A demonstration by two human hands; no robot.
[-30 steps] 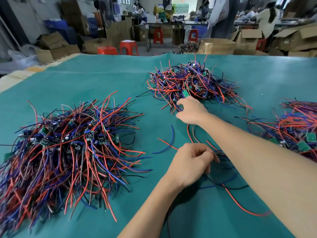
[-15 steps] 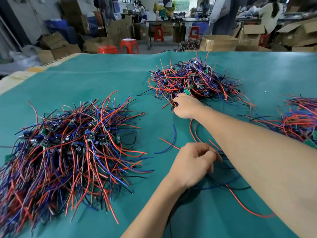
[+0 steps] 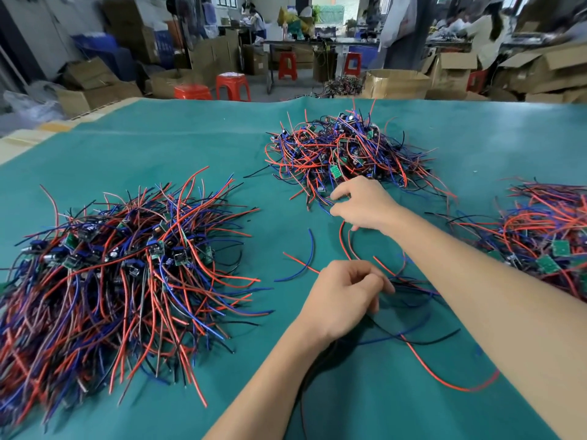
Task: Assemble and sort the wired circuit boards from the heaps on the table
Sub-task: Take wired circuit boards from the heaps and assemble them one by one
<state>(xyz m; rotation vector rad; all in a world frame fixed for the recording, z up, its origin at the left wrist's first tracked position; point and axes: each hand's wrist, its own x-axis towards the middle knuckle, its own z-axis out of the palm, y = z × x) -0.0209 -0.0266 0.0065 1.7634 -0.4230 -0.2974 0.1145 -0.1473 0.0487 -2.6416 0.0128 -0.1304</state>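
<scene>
Three heaps of wired boards lie on the green table (image 3: 158, 147), and I place them all from my left hand (image 3: 341, 300). The far heap (image 3: 343, 150) is beyond it, the big heap (image 3: 120, 268) is off to its left, and the third heap (image 3: 546, 236) is off to its right, past my right arm. My left hand is curled, and I think it pinches thin loose wires (image 3: 409, 312) that spread out just to its right, but I cannot see the pinch well. My right hand (image 3: 365, 203) is out beyond my left hand, at the near edge of the far heap. Its fingers are bent and spread over the wires, and I cannot tell if they hold one yet. A small green board (image 3: 335, 170) sits just past those fingers. I think these things are very light. The wires are soft and bendy, and they snag on each other, so one pull may drag many along. The boards are hard and small, and the spots where wires join them may break. So I would take a board by its edges, not yank it by a wire, and lift slowly so the tangle lets go.
</scene>
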